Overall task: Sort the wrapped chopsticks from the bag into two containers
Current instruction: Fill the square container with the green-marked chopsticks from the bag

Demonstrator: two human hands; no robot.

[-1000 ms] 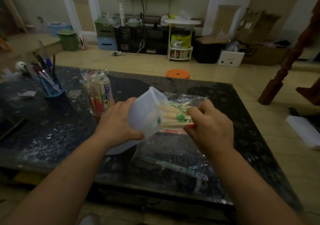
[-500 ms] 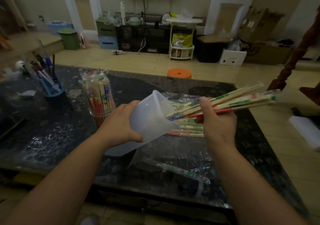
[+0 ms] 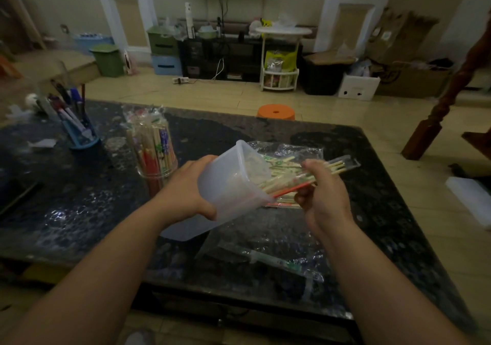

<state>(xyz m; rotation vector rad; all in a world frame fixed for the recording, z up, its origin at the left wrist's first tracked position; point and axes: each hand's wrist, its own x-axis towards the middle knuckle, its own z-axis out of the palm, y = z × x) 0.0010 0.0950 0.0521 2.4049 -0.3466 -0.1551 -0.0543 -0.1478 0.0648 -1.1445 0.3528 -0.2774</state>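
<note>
My left hand (image 3: 183,190) grips a translucent white plastic container (image 3: 231,185), tilted with its mouth toward the right, above the dark table (image 3: 79,211). My right hand (image 3: 322,195) holds a bundle of wrapped chopsticks (image 3: 287,182) whose front ends are inside the container's mouth; their tails stick out to the right past my fingers. Under both hands lies the clear plastic bag (image 3: 287,150) with more wrapped chopsticks in it. A clear round container (image 3: 156,169) packed with upright wrapped chopsticks stands to the left. One wrapped pair (image 3: 268,259) lies near the table's front edge.
A blue pen holder (image 3: 79,134) with pens stands at the table's left, with scraps of paper (image 3: 42,144) beside it. An orange stool (image 3: 276,112) sits on the floor beyond the table. A wooden post (image 3: 435,121) rises at the right.
My right hand has pushed the bundle of chopsticks deeper into the tilted container; the tails that reached far right now stick out only a little. My left hand keeps the container tilted.
</note>
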